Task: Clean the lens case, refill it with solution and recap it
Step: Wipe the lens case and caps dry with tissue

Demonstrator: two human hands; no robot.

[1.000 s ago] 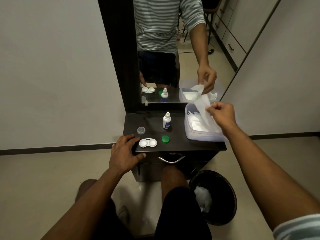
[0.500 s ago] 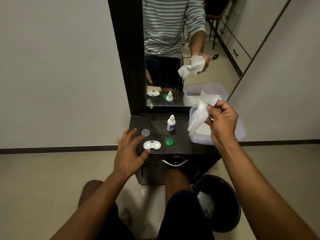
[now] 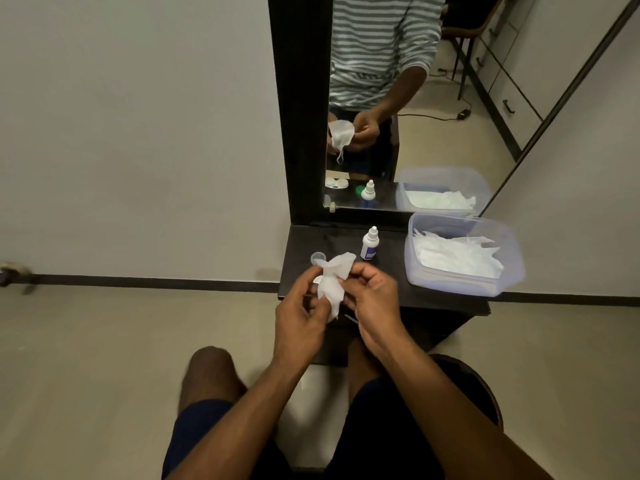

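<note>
Both my hands are together over the front of the dark dresser top (image 3: 391, 285), holding a white tissue (image 3: 333, 280) between them. My left hand (image 3: 300, 315) pinches its lower left part and my right hand (image 3: 370, 301) pinches its right side. The white lens case is hidden behind the tissue and my fingers; its reflection (image 3: 336, 183) in the mirror shows it lying open on the top. The small white solution bottle (image 3: 370, 244) stands upright just behind the tissue. A clear round cap (image 3: 317, 258) lies to the bottle's left.
A clear plastic tub (image 3: 514, 268) of white tissues sits on the right of the dresser top. The mirror (image 3: 433, 140) rises behind it, and a green cap's reflection (image 3: 358, 192) shows there. A dark bin (image 3: 485, 393) stands on the floor at my right knee.
My right hand has carried the tissue from the tub over to the left. My left hand has lifted off the dresser edge and taken hold of the tissue too.
</note>
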